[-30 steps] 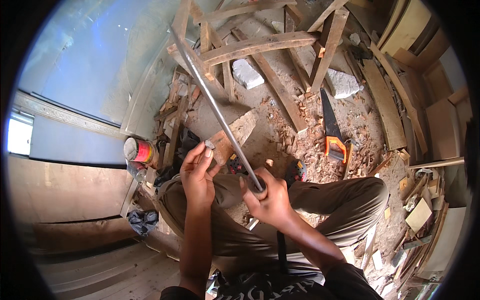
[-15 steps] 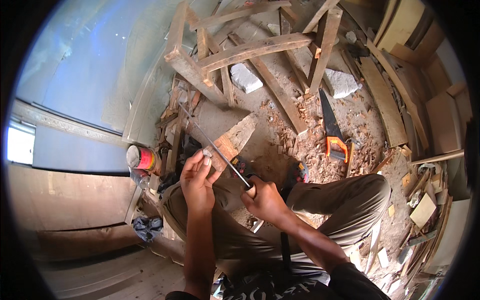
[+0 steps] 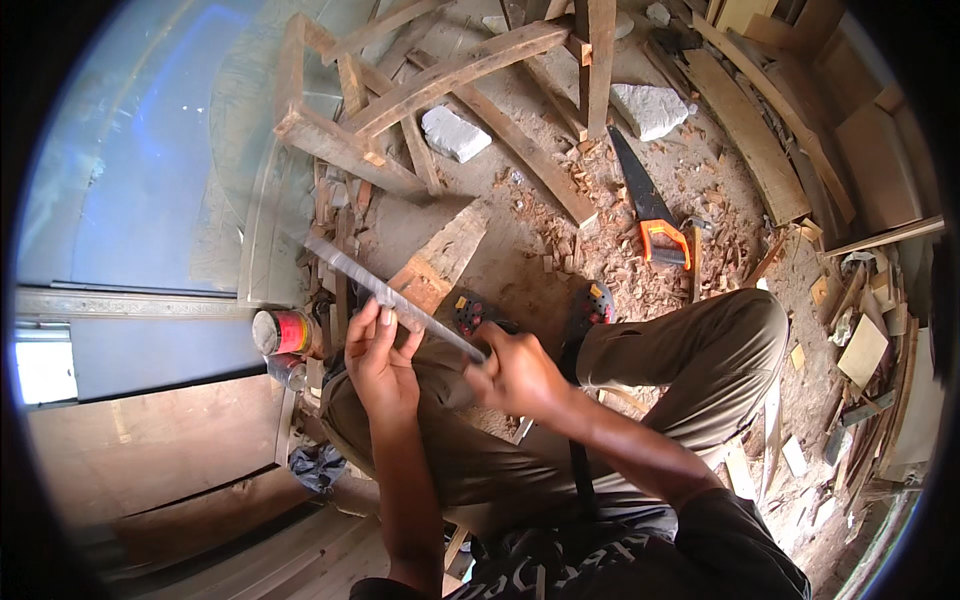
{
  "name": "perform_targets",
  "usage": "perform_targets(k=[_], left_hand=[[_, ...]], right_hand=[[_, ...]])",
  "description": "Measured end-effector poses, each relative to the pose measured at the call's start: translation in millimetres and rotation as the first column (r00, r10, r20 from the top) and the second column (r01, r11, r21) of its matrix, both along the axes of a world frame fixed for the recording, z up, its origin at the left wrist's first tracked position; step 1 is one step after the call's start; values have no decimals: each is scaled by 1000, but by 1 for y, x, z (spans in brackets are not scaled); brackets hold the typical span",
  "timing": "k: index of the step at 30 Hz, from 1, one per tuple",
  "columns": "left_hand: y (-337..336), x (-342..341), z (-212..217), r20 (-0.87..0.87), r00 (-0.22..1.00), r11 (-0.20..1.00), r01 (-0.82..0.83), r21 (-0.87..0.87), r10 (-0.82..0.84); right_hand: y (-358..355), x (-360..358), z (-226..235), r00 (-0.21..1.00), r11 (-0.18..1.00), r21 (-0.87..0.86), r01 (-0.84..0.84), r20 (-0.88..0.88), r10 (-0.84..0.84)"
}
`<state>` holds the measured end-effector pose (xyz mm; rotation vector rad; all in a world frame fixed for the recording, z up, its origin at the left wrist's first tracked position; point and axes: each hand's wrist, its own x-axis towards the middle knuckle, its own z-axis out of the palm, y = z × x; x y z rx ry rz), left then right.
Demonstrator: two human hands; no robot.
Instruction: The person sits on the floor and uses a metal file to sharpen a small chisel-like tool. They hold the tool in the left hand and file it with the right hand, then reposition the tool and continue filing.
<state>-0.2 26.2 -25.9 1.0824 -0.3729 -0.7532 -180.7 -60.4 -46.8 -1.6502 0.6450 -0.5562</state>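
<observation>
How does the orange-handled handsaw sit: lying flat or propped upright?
Lying flat. The handsaw rests blade-down on the wood chips, beyond the person's knee, touched by neither hand.

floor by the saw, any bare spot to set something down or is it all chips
Mostly chips around the saw. Barer dirt lies between the white stone and the wedge-shaped wood block, and beside the grey stone. The right edge is crowded with board offcuts. Both hands, left and right, hold the metal strip.
</observation>
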Motion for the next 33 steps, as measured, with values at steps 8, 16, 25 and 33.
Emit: perform_targets(k=[8, 16, 25, 33], left_hand=[[-2, -7, 5, 13, 998, 996, -66, 59, 65], [-10, -11, 3, 3, 997, 996, -75, 39, 75], [4, 0, -10, -7, 1000, 1000, -5, -16, 4], [-2, -5, -1, -22, 994, 992, -108, 67, 110]], right_hand=[[4, -4, 9, 1000, 1000, -14, 18, 8, -18], [3, -1, 16, 1000, 995, -95, 26, 7, -26], [-1, -2, 20, 1000, 994, -110, -6, -2, 5], [1, -2, 26, 1000, 985, -171, -9, -13, 7]])
